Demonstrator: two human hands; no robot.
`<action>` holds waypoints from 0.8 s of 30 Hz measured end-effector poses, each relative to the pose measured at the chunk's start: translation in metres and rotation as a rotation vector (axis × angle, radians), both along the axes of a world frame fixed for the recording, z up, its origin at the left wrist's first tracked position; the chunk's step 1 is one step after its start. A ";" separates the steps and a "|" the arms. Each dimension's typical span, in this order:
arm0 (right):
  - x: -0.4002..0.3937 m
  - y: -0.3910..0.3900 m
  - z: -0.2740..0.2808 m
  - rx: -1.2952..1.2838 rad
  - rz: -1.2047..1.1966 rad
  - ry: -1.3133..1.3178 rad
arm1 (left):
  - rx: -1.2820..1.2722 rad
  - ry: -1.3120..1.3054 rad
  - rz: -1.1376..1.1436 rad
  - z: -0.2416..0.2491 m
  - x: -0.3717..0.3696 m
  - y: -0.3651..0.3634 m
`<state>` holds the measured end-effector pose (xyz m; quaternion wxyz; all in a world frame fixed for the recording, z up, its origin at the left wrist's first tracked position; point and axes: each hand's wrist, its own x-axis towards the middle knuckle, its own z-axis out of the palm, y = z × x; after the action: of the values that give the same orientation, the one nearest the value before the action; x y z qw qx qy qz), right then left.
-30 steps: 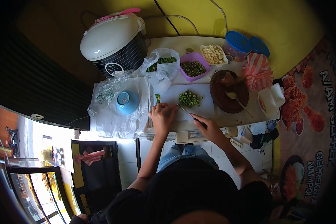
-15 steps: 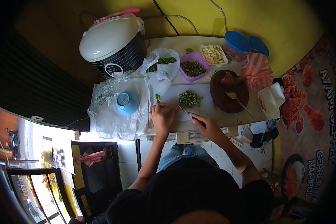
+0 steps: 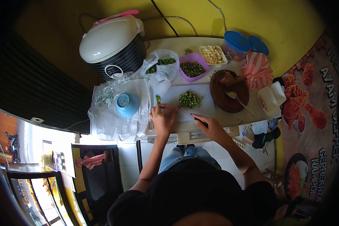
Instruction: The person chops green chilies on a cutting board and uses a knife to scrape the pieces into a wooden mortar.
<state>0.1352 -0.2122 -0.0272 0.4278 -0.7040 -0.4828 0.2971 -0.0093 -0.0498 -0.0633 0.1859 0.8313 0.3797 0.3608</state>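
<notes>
Chopped green pieces (image 3: 190,99) are lying in a loose heap on the white cutting board (image 3: 173,92), just beyond the knife (image 3: 186,112). From my remote seat I am worrying most about the left hand (image 3: 164,117): the blade's tip is pointing at it and sitting right by its fingertips, so a slip of the grip or a careless sweep could be nicking skin. Its fingers are bunching close together, but I cannot tell whether they are pinching anything. On the right hand (image 3: 210,127), the fingers are wrapping firmly around the knife's dark handle. I am also minding the heap itself; if the blade were pushing too hard, small bits could be rolling off towards the brown mortar (image 3: 219,105) at the board's right side. With the board lying near the front of the table (image 3: 229,119), a hard nudge could be sending scraps over the edge.

As for looks, the pieces are showing as short, chunky cuts, mixing bright and deep green with paler spots, and a few are straying at the heap's right fringe. One longer green piece (image 3: 158,99) is lying just past the left fingers, tinged with yellow.
</notes>
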 end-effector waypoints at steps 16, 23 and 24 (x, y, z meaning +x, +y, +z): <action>0.000 -0.004 -0.003 -0.004 -0.004 -0.056 | 0.050 -0.024 0.005 -0.003 -0.001 0.000; -0.007 0.010 0.003 -0.061 -0.038 -0.048 | 0.067 -0.025 -0.004 -0.005 -0.002 0.000; -0.008 0.010 0.007 -0.101 -0.036 -0.041 | 0.074 -0.023 -0.001 -0.005 -0.001 0.000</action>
<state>0.1272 -0.2018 -0.0200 0.3872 -0.7393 -0.4630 0.2985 -0.0108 -0.0496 -0.0679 0.1594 0.8337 0.3633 0.3840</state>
